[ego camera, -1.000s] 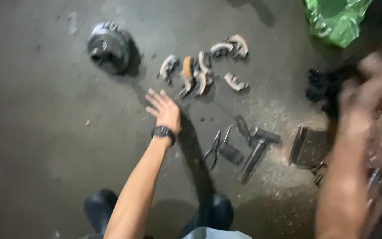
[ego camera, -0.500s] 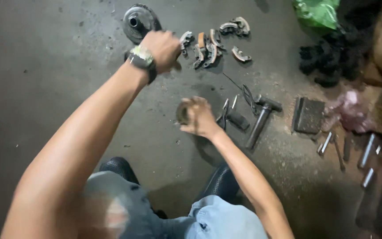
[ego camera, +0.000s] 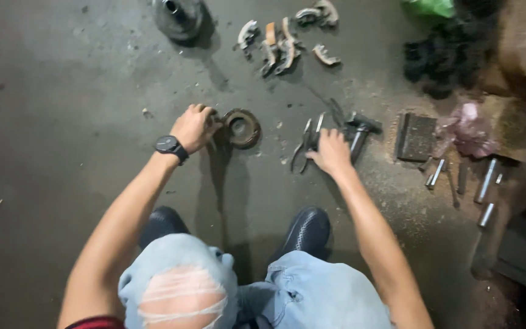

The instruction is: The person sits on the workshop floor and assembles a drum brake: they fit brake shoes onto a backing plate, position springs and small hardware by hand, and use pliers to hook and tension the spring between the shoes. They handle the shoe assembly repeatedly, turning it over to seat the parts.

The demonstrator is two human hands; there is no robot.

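The person crouches over a grey concrete floor, and the parts lie spread within arm's reach so that each can be picked without standing. The left hand, a dark watch on its wrist, rests on the floor with its fingers curled against the rim of a rusty round metal ring; they touch its near edge as if to steady it flat, though whether they truly pinch it I cannot tell. The ring lies flat just to the right of those fingers. The right hand is laid over the handles of a pair of pliers, its fingers bent down on them in a loose grasp, the tool not lifted off the floor. Just beyond these fingers lies a hammer, its head turned away. Farther off, past both hands, a cluster of curved brake-shoe pieces and a dark hub sit apart, and well to the right of the right hand lie a square dark block and several loose metal pins.
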